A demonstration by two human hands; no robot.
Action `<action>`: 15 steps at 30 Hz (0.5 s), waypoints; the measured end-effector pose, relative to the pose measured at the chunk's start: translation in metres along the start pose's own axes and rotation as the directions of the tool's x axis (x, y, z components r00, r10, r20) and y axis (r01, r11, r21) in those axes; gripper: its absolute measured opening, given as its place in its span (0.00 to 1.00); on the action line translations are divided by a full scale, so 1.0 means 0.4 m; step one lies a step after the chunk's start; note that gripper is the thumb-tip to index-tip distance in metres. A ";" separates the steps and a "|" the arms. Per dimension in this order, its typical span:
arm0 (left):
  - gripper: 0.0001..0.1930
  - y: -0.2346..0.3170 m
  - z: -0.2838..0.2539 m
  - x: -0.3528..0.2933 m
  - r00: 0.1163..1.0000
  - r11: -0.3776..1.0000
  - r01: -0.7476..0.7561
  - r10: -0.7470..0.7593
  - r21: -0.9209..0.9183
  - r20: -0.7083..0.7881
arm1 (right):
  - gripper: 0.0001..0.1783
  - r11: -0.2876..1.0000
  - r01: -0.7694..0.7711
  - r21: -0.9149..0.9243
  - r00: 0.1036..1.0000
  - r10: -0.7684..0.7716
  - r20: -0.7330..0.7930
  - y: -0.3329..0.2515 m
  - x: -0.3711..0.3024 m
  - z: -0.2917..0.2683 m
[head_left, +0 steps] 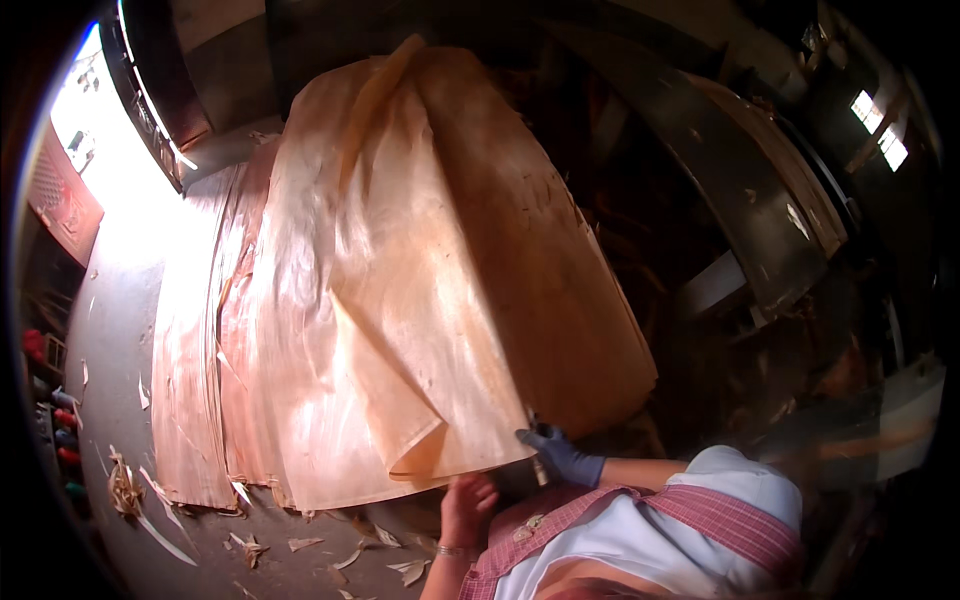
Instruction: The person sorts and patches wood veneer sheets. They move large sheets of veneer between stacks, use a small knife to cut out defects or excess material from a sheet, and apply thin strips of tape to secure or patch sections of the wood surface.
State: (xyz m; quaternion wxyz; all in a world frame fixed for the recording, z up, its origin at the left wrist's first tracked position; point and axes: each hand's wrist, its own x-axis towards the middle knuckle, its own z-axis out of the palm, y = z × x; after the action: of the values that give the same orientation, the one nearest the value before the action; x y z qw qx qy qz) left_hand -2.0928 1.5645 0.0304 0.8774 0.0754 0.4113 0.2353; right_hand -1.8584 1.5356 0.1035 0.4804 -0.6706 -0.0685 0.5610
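A large, thin wood veneer sheet (400, 330) with a pale tan colour lies over a stack in front of me. Its near part has a folded-over flap, and a long ridge runs up toward the far end. My left hand (467, 510), bare with a bracelet at the wrist, has its fingers curled closed at the sheet's near edge. In a dark blue glove, my right hand (567, 458) is closed at the near right corner of the same sheet. A narrow pale piece shows below the glove, too small to name.
More veneer sheets (190, 350) are stacked on the left. Torn veneer scraps (250, 550) litter the grey floor (120, 330). A dark curved panel (740, 200) stands at the right. Bright light enters through an opening (100, 120) at the far left.
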 end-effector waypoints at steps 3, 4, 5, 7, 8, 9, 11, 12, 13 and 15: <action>0.38 0.043 -0.121 0.027 0.970 0.900 -0.241 0.212 -0.364 -0.118 | 0.28 0.978 0.066 -0.199 0.991 -0.087 -0.098 0.009 0.034 -0.162; 0.42 0.052 -0.195 0.057 0.952 0.868 -0.302 0.256 -0.394 -0.166 | 0.31 0.955 0.105 -0.278 0.981 -0.145 -0.126 -0.031 0.014 -0.180; 0.52 0.054 -0.233 0.085 0.893 0.851 -0.361 0.198 -0.380 -0.405 | 0.35 0.892 0.215 -0.398 0.935 -0.306 -0.181 -0.042 0.003 -0.208; 0.58 0.045 -0.309 0.144 0.793 0.940 -0.231 0.033 -0.251 -0.608 | 0.33 0.953 0.136 -0.271 0.958 -0.196 -0.210 -0.037 0.028 -0.303; 0.61 0.034 -0.320 0.157 0.709 0.969 -0.151 -0.033 -0.198 -0.705 | 0.32 0.970 0.093 -0.225 0.970 -0.139 -0.198 -0.045 0.037 -0.344; 0.62 0.024 -0.291 0.172 0.617 0.974 -0.117 -0.081 -0.192 -0.783 | 0.29 0.965 0.169 -0.201 0.960 -0.208 -0.188 -0.040 0.044 -0.392; 0.58 -0.021 -0.295 0.185 0.745 0.961 -0.180 -0.007 -0.211 -0.667 | 0.23 0.936 0.323 -0.144 0.922 -0.345 -0.178 -0.029 0.050 -0.484; 0.55 -0.044 -0.315 0.190 0.794 0.947 -0.226 0.044 -0.227 -0.606 | 0.22 0.946 0.293 -0.139 0.934 -0.314 -0.169 -0.040 0.042 -0.514; 0.52 -0.065 -0.341 0.191 0.793 0.934 -0.273 0.084 -0.228 -0.603 | 0.22 0.955 0.264 -0.137 0.946 -0.284 -0.156 -0.064 0.017 -0.542; 0.44 -0.122 -0.337 0.194 0.796 0.912 -0.340 0.149 -0.230 -0.586 | 0.22 0.961 0.231 -0.155 0.958 -0.252 -0.138 -0.073 -0.016 -0.652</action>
State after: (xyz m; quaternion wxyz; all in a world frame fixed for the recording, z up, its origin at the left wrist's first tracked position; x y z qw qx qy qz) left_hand -2.1349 1.5501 -0.1262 0.6808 -0.0882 0.5907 0.4242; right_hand -1.6343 1.3991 0.1051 0.5022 -0.7306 -0.1504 0.4376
